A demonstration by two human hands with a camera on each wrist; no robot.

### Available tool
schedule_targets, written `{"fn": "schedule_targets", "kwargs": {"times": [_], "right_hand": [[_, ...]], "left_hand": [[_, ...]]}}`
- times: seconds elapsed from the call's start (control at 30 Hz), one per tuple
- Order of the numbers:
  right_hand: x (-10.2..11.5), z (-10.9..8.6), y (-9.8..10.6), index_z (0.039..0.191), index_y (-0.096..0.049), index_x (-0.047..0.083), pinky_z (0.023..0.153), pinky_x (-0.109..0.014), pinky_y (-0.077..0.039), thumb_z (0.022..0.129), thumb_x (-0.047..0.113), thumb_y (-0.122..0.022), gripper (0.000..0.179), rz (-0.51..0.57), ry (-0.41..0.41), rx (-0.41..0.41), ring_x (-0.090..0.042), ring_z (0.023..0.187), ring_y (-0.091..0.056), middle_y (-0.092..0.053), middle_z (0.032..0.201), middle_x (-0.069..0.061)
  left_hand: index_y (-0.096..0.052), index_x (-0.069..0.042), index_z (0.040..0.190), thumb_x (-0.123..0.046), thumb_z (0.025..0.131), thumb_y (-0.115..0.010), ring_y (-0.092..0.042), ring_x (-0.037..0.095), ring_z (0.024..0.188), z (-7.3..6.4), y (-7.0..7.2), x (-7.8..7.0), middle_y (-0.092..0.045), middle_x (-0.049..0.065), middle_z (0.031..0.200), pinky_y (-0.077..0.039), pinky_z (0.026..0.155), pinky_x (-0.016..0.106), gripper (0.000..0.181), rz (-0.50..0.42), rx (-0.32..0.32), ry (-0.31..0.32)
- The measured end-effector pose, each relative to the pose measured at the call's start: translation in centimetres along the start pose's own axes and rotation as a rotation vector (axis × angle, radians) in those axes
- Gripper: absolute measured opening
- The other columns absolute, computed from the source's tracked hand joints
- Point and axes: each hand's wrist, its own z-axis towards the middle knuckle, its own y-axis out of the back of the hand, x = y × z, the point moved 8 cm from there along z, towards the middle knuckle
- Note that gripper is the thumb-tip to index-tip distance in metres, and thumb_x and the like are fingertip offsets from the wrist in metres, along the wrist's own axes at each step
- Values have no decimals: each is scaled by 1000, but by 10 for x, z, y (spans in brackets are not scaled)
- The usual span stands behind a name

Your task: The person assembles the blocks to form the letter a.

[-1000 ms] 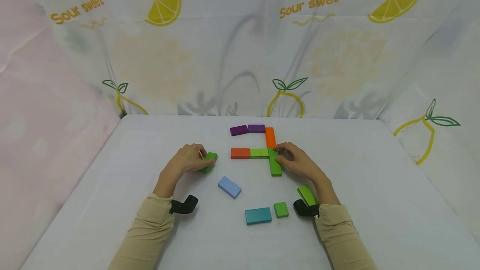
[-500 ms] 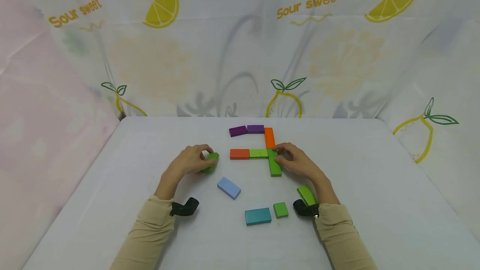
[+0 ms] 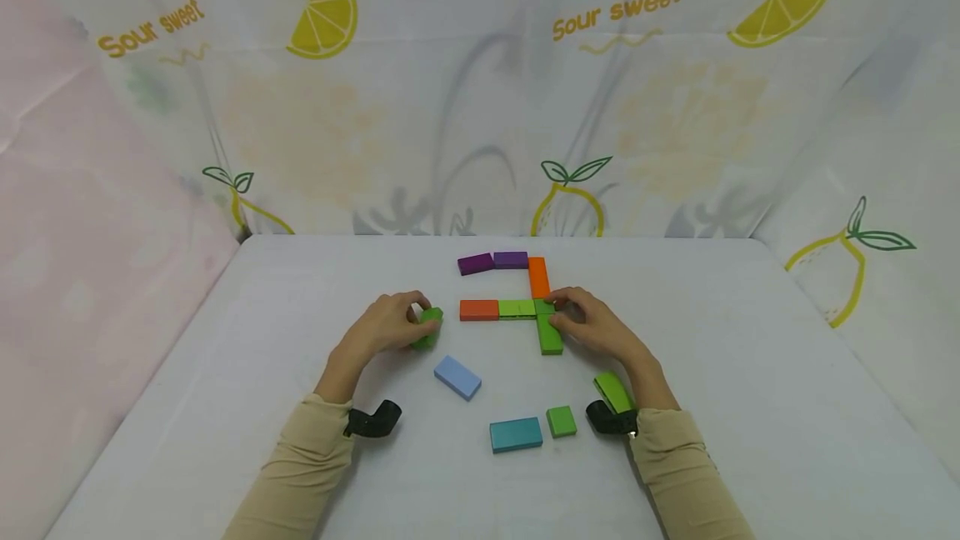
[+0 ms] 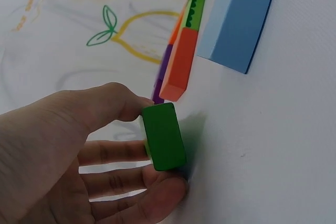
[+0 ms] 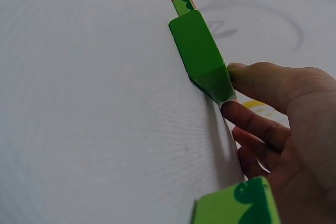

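In the head view my left hand (image 3: 381,325) grips a green block (image 3: 431,328) between thumb and fingers, left of a row of blocks. The left wrist view shows the end face of this green block (image 4: 165,137) at the fingertips. My right hand (image 3: 596,326) pinches at the right edge of a long green block (image 3: 550,335), thumb and index finger curved to it. That block adjoins a row made of a small green piece (image 3: 543,306), a light green block (image 3: 516,309) and a red-orange block (image 3: 478,310). An orange block (image 3: 538,277) runs back from the row's right end.
Purple (image 3: 511,260) and dark purple blocks (image 3: 476,264) lie at the back. Nearer are a light blue block (image 3: 457,377), a teal block (image 3: 516,435), a small green block (image 3: 561,422) and a lime block (image 3: 612,391) beside the right wrist. A white cloth (image 3: 225,407) covers the table.
My left hand has shifted slightly right with its green block, closer to the row. The right hand has stayed at the long green block.
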Motion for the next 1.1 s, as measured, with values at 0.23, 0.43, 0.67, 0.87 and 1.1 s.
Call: {"fn": "schedule_targets", "kwargs": {"times": [0.23, 0.43, 0.67, 0.87, 1.1], "right_hand": [[0, -2, 0, 126, -54, 14, 108, -50, -33, 93, 25, -60, 36, -1, -6, 1, -27, 117, -50, -57, 121, -9], [0, -2, 0, 126, -54, 13, 108, -51, -32, 93, 26, -60, 36, -2, 3, -3, -27, 117, -49, -57, 121, -9], [1, -1, 0, 126, -54, 12, 108, -51, -32, 93, 23, -59, 35, -3, 16, -7, -27, 117, -50, -58, 121, -10], [4, -1, 1, 125, -54, 12, 108, -50, -33, 93, 22, -59, 34, -7, 20, -9, -27, 116, -50, -58, 120, -10], [5, -2, 1, 125, -54, 10, 108, -50, -33, 93, 20, -59, 34, -10, 25, -10, -27, 115, -50, -58, 119, -10]], "left_hand": [[-63, -7, 109, -34, 87, -62, -55, 11, 54, 1, -5, -7, -66, 4, 78, -42, 55, 25, 35, 19, -9, -63], [-63, -7, 108, -34, 87, -62, -53, 11, 57, 3, -9, -10, -64, 3, 75, -42, 55, 25, 34, 31, -34, -101], [-62, -8, 109, -32, 86, -63, -51, 13, 61, 5, -12, -13, -61, 3, 75, -40, 54, 24, 34, 41, -51, -118], [-62, -9, 111, -33, 86, -63, -50, 13, 64, 5, -15, -18, -60, 3, 77, -39, 55, 24, 35, 48, -54, -124], [-61, -10, 111, -33, 86, -65, -49, 13, 64, 5, -17, -19, -59, 3, 75, -39, 55, 24, 35, 54, -59, -109]]}}
